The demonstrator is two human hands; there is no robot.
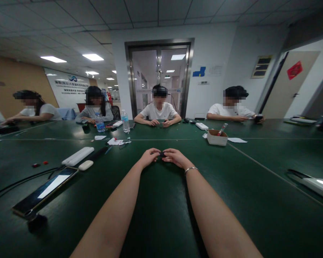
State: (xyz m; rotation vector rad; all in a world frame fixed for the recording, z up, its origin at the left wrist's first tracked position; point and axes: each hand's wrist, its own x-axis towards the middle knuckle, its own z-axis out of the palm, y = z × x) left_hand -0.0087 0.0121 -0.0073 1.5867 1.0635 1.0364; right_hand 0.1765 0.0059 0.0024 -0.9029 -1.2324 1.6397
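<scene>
Both my arms reach forward over the dark green table [161, 200]. Between my fingertips is a small black object [162, 154], too small to identify. My left hand [150, 157] pinches its left side, and the fingers of my right hand [174, 158] close on its right side. The two hands nearly meet, just above the tabletop. A silver bracelet [191, 169] circles my right wrist.
On the left lie a phone [47, 190], a white power strip [78, 156], a white oval case [86, 165] and cables. A small box [217, 138] and water bottles [125, 122] stand farther back. Several people sit across the table; a white device [316, 184] lies far right.
</scene>
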